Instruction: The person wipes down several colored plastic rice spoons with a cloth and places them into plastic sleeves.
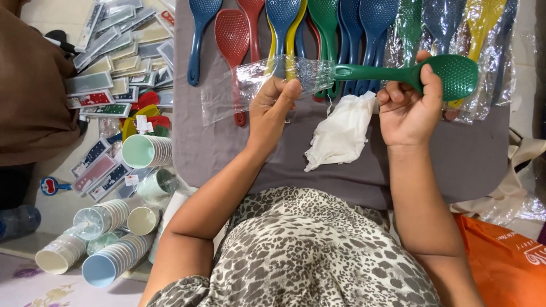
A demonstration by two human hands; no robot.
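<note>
My right hand [408,108] grips a green plastic rice paddle [421,73] near its dimpled head, held level over the grey board [216,148]. The paddle's handle end pokes into a clear plastic sleeve [250,88] that my left hand [274,108] pinches at its open end. A crumpled white cloth [341,132] lies on the board between my hands.
Rows of blue, red, yellow and green paddles [284,23] lie along the board's far edge, several at the right in clear wrapping [455,23]. Stacks of pastel cups [114,250] and flat boxed packs [114,62] lie on the floor at left. An orange bag [506,261] sits at lower right.
</note>
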